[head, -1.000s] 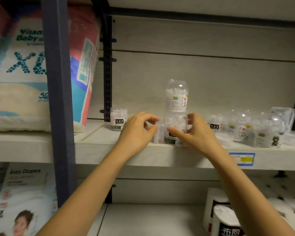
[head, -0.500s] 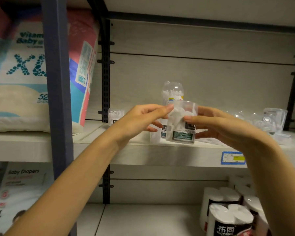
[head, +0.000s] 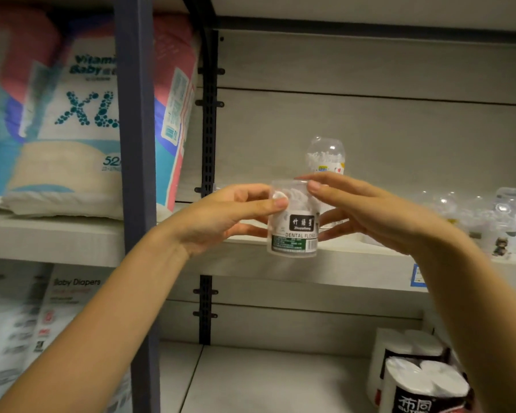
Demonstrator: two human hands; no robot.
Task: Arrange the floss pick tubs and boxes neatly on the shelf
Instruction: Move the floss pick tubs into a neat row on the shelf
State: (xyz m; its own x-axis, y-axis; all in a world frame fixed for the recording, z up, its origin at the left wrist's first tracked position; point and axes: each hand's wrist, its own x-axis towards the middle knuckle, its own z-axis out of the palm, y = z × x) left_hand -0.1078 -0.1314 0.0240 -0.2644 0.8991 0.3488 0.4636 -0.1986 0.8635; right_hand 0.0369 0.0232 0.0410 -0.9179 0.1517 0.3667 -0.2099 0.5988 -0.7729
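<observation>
A person's two hands hold one clear floss pick tub point(head: 293, 225) upright in the air, just in front of the pale shelf point(head: 245, 265). The left hand point(head: 227, 217) grips its left side, thumb pressed on the front. The right hand point(head: 379, 216) pinches its top edge between thumb and long fingers. Behind it, a taller clear tub point(head: 326, 155) stands on the shelf, with more clear tubs point(head: 474, 216) to the right. A diaper pack point(head: 72, 120) sits at left, and toilet rolls point(head: 423, 383) lie below.

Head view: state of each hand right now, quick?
Left hand: holding the floss pick tub, thumb on its front.
Right hand: holding the same tub at its top.
</observation>
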